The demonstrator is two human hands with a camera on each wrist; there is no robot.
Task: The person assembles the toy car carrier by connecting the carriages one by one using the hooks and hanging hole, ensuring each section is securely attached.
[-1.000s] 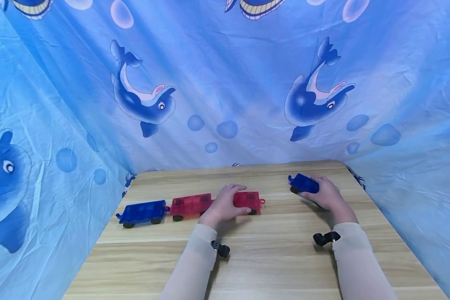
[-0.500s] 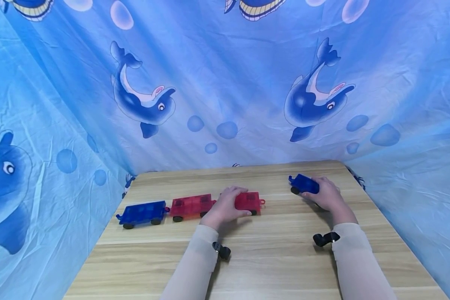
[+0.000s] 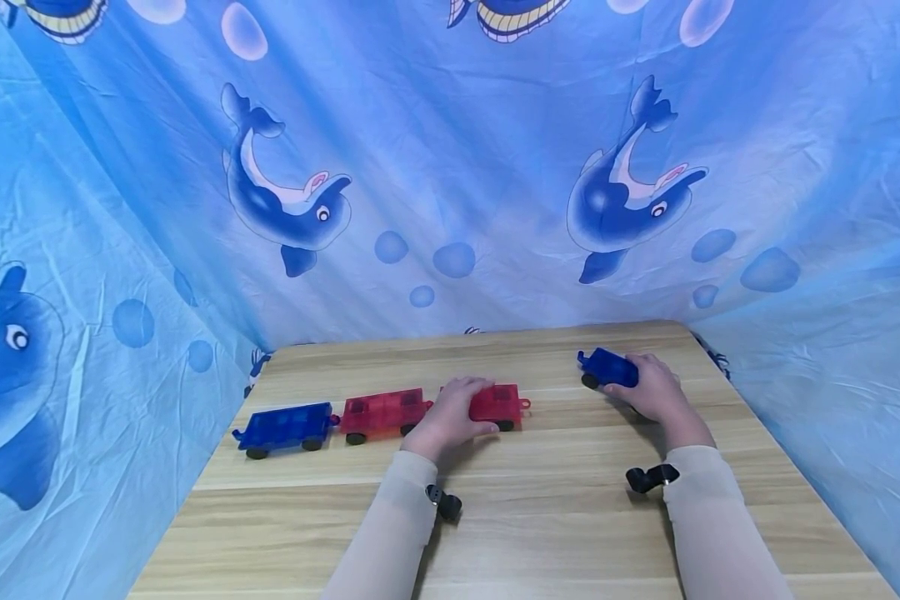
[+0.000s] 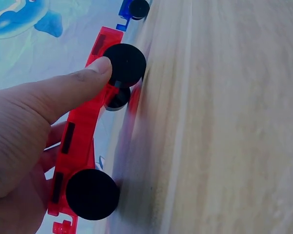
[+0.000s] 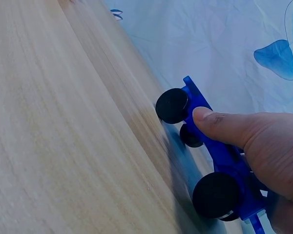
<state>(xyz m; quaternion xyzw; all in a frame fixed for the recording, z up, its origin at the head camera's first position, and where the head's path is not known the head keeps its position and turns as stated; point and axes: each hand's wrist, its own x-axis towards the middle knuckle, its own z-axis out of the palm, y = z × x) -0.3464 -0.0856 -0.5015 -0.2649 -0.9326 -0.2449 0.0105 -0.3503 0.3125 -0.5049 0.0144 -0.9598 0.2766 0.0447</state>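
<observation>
Over the right-hand red toy train car (image 3: 498, 403), my left hand (image 3: 446, 418) spans with its thumb on the near side. In the left wrist view the thumb presses by a black wheel of that car (image 4: 80, 122), fingers behind it. Further right, my right hand (image 3: 656, 390) grips a blue toy train car (image 3: 607, 367) by its right end. The right wrist view shows the thumb on the blue car's side (image 5: 219, 151); its fingers are mostly hidden. A gap separates the two held cars, the blue car's hook pointing left.
To the left stand a second red train car (image 3: 382, 412) and another blue train car (image 3: 285, 426), in line with the held red car. Whether their couplings are hooked I cannot tell. All rest on a wooden table (image 3: 540, 525) backed by a dolphin-print curtain (image 3: 510, 275).
My left hand has shifted very slightly on the red car. Both held cars stay practically in place, and the right hand keeps its grip.
</observation>
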